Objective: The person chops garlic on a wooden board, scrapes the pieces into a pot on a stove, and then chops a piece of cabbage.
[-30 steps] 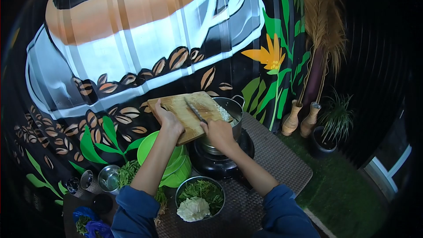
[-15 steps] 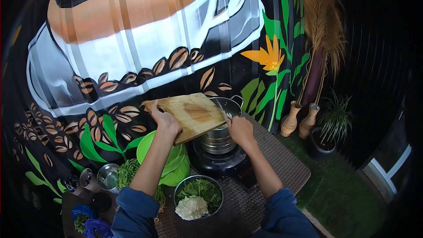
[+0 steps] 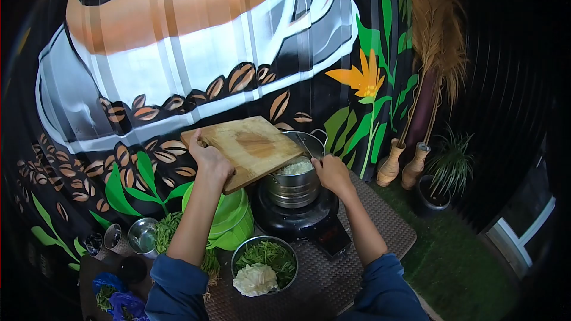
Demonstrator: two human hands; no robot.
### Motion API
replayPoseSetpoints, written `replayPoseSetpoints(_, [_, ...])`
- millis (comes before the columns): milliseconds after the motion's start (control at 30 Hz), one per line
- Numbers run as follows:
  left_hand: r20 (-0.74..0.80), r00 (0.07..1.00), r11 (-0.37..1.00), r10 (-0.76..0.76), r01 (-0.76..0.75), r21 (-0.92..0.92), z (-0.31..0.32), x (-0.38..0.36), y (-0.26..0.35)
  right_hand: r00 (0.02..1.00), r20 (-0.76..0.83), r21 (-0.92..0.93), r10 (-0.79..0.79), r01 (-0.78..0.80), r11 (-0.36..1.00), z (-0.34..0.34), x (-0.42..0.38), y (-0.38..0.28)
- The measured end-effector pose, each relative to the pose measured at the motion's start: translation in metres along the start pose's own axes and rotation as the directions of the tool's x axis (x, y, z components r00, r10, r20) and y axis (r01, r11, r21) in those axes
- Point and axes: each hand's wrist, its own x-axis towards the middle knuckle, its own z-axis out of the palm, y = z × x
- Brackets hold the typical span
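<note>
My left hand (image 3: 209, 163) grips the left edge of a wooden cutting board (image 3: 253, 142), which is tilted toward a steel pot (image 3: 291, 192). A damp brown patch marks its bare top. White chopped pieces (image 3: 300, 167) lie in the pot, just past the board's right edge. Over the pot's right rim, my right hand (image 3: 333, 173) is closed around a knife (image 3: 307, 146), its thin blade pointing up and away; the handle is mostly hidden by the fingers. The pot stands on a black electric cooker (image 3: 297, 221).
A metal bowl (image 3: 292, 285) holds green leaves and a pale cabbage piece (image 3: 254, 279). Left of it are a lime-green bucket (image 3: 238, 229), bunched greens (image 3: 168, 233), a steel bowl (image 3: 143, 236) and blue plastic bags (image 3: 128, 304). The woven table's (image 3: 380, 226) right edge borders grass.
The board has shifted left and slightly up, uncovering the white pieces in the pot. My right hand has moved a little right with the knife.
</note>
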Motion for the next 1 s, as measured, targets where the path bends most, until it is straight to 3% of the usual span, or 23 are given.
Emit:
replayPoseSetpoints(33, [0.043,0.999,1.000,0.011,-0.011,0.003,0.001,0.000,0.002,1.000,0.002,-0.002,-0.001,0.001,1.000,-0.005,0.001,-0.002])
replayPoseSetpoints(67, [0.086,0.996,1.000,0.020,-0.021,0.007,0.001,0.000,0.004,0.977,0.194,0.256,0.086,-0.135,0.957,-0.013,0.004,-0.004])
replayPoseSetpoints(100, [0.086,0.996,1.000,0.019,-0.020,0.005,0.002,-0.001,0.006,0.913,0.393,0.463,0.114,-0.303,0.833,-0.020,0.005,-0.010])
replayPoseSetpoints(133, [0.105,0.994,1.000,0.004,-0.002,-0.018,0.004,-0.002,0.009,0.912,0.393,0.462,0.115,-0.303,0.834,-0.015,0.005,-0.009])
replayPoseSetpoints(200, [0.125,0.992,0.999,-0.008,0.013,-0.042,0.002,-0.002,0.012,0.912,0.404,0.770,0.065,-0.378,0.514,0.001,0.005,-0.004])
replayPoseSetpoints(233, [0.135,0.991,0.999,-0.011,0.017,-0.045,0.000,-0.003,0.013,0.913,0.404,0.770,0.062,-0.376,0.516,0.005,0.005,-0.002])
replayPoseSetpoints(333, [0.116,0.993,0.997,-0.007,0.015,-0.073,-0.002,-0.008,0.018,0.844,0.536,0.844,-0.017,-0.536,0.003,0.015,0.004,0.004])
replayPoseSetpoints(367, [0.087,0.996,0.995,-0.007,0.016,-0.097,-0.002,-0.010,0.019,0.843,0.537,0.844,-0.019,-0.537,0.002,0.021,0.002,0.007])
replayPoseSetpoints(433, [0.062,0.998,0.996,-0.011,0.017,-0.093,-0.006,-0.008,0.022,0.833,0.548,0.815,-0.076,-0.552,-0.178,0.028,-0.004,0.013])
replayPoseSetpoints(533, [0.042,0.999,0.995,-0.001,0.006,-0.104,-0.008,-0.006,0.024,0.802,0.581,0.766,-0.140,-0.596,-0.240,0.031,-0.016,0.023])
replayPoseSetpoints(700, [0.031,0.999,0.985,0.034,-0.028,-0.170,-0.008,-0.002,0.026,0.785,0.591,0.767,-0.185,-0.618,-0.174,0.012,-0.047,0.047])
replayPoseSetpoints(800, [0.060,0.996,0.982,0.071,-0.059,-0.181,-0.016,0.008,0.027,0.735,0.660,0.738,-0.156,-0.673,-0.050,-0.002,-0.063,0.072])
replayPoseSetpoints(833, [0.070,0.997,0.984,0.033,-0.020,-0.179,-0.017,0.011,0.028,0.740,0.666,0.746,-0.091,-0.664,0.059,-0.015,-0.063,0.072])
replayPoseSetpoints(900, [0.080,0.997,0.984,-0.009,0.023,-0.178,-0.016,0.014,0.025,0.797,0.601,0.711,0.061,-0.569,0.413,-0.039,-0.054,0.064])
replayPoseSetpoints(967, [0.132,0.990,0.992,0.044,-0.028,-0.125,-0.011,0.014,0.015,0.845,0.529,0.717,0.077,-0.493,0.493,-0.041,-0.045,0.047])
replayPoseSetpoints(1000, [0.134,0.990,0.992,0.038,-0.021,-0.127,-0.009,0.014,0.009,0.930,0.362,0.672,0.071,-0.313,0.671,-0.032,-0.039,0.038])
